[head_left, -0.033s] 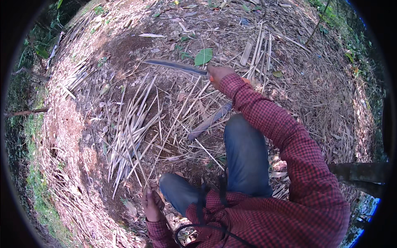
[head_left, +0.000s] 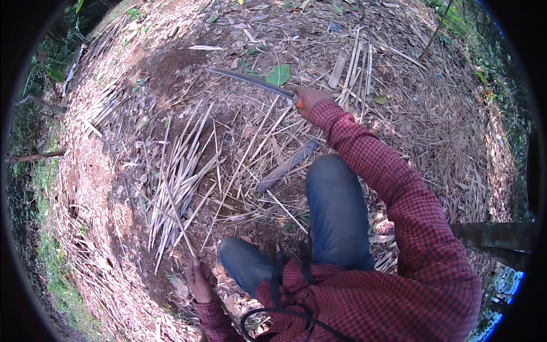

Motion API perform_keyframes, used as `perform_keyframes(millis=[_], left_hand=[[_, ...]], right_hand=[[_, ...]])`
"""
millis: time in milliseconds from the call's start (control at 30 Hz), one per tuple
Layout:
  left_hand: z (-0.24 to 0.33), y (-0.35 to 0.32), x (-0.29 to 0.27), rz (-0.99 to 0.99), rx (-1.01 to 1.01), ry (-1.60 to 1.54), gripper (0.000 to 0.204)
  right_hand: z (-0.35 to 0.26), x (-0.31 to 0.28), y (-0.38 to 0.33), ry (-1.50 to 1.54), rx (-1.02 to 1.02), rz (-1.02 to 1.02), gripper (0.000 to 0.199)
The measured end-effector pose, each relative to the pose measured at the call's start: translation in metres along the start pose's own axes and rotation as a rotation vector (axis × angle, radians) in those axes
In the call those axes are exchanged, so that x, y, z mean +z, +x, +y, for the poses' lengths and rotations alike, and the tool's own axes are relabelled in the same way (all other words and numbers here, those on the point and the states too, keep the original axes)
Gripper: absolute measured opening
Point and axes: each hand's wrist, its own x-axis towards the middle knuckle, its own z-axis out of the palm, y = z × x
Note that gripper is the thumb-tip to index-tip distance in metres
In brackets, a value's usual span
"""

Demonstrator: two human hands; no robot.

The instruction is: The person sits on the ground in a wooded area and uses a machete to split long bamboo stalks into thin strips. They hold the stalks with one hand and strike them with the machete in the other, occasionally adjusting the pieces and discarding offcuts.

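My right hand (head_left: 311,101) is closed round the orange handle of a machete (head_left: 250,80). Its long curved blade points to the far left, held in the air past a green leaf (head_left: 278,74). Low on the left, my left hand (head_left: 200,279) grips a long thin split stick (head_left: 181,222), which slants up and away over a pile of pale split strips (head_left: 191,162). Part of that stick also runs back beside my left forearm. Between the pile and my bent knee lies a dark, flat length of wood (head_left: 286,167).
More strips lie in a bundle (head_left: 105,108) at the far left and in another group (head_left: 356,68) beyond my right hand. Dry leaves and litter cover the sloping ground. A dark trunk or post (head_left: 493,236) stands at the right. My knees (head_left: 337,211) frame the near ground.
The machete and my right hand have shifted slightly to the right, and the blade's tilt has changed a little. My left hand has moved slightly left with the stick.
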Motion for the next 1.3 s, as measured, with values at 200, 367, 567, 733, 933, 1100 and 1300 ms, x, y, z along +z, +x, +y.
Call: perform_keyframes(millis=[200, 367, 567, 733, 933, 1100, 1300], left_hand=[[-0.102, 0.189, -0.195, 0.453, 0.306, 0.849, 0.036], [-0.092, 0.241, -0.144, 0.610, -0.094, 1.572, 0.065], [-0.076, 0.265, 0.093, 0.036, 0.422, 1.047, 0.031], [-0.093, 0.251, 0.341, -0.458, 0.573, 0.893, 0.021], [-0.133, 0.219, 0.525, -0.640, 0.616, 0.883, 0.031], [-0.150, 0.227, 0.591, -0.588, 0.719, 0.975, 0.037], [-0.130, 0.263, 0.665, -0.523, 0.800, 0.776, 0.028]], right_hand=[[0.124, 0.092, -0.076, 0.497, 0.592, 0.124, 0.065], [0.242, 0.183, -0.184, 0.423, 1.000, 0.124, 0.057], [0.343, 0.245, -0.246, 0.233, 1.133, 0.235, 0.066], [0.348, 0.236, -0.226, 0.019, 1.168, -0.067, 0.075], [0.360, 0.272, -0.240, -0.086, 1.123, 0.150, 0.074], [0.363, 0.270, -0.239, -0.117, 1.121, 0.140, 0.074], [0.367, 0.259, -0.234, -0.024, 1.145, 0.062, 0.072]])
